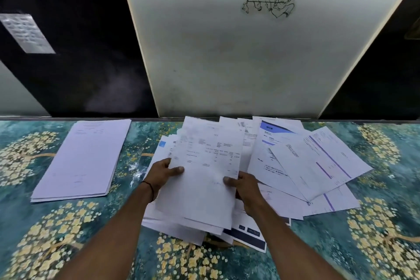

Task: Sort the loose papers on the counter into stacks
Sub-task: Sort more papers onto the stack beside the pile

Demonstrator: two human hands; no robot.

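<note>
Both hands (245,191) gripping sheet (204,166), print blurred

A white wall panel (238,52) rises behind the counter's far edge — a line-drawn flute-player sticker (271,0) sits high on it. Dark panels (86,41) flank it.

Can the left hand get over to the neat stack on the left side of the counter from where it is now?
Probably yes: bare counter lies between the left hand and the neat stack, though the hand is gripping a sheet along with the right hand.
</note>
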